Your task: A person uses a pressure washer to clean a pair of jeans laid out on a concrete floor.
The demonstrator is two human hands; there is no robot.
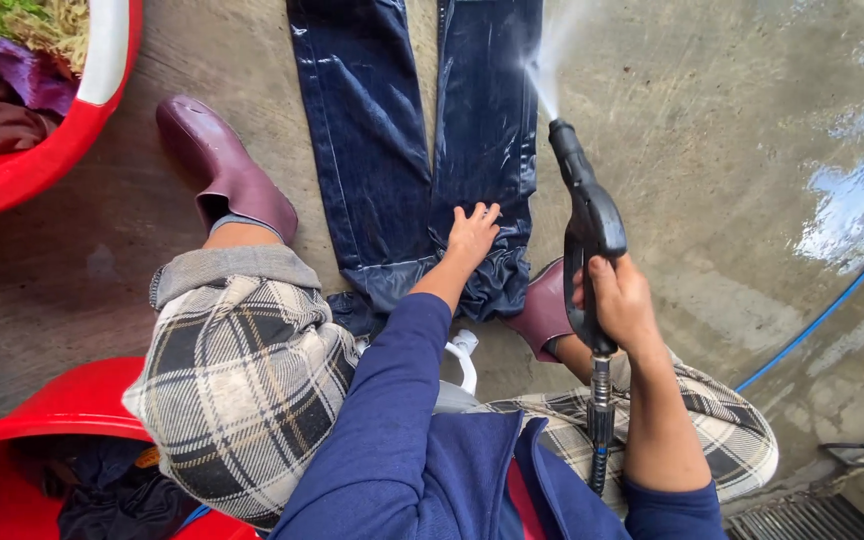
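A pair of wet dark blue jeans [392, 150] lies flat on the concrete floor, legs stretching away from me. My left hand [472, 236] presses open on the jeans near the waistband, fingers spread. My right hand [620, 302] grips the black pressure-washer spray gun [586, 222], whose nozzle points up and away. A jet of water [550, 60] leaves the nozzle beside the right trouser leg. I squat in plaid trousers and maroon rubber boots [224, 170].
A red basin [52, 130] with clothes sits at the top left, another red basin [62, 420] with dark clothes at the bottom left. A blue hose [832, 305] runs across the wet concrete on the right. A drain grate [802, 518] lies bottom right.
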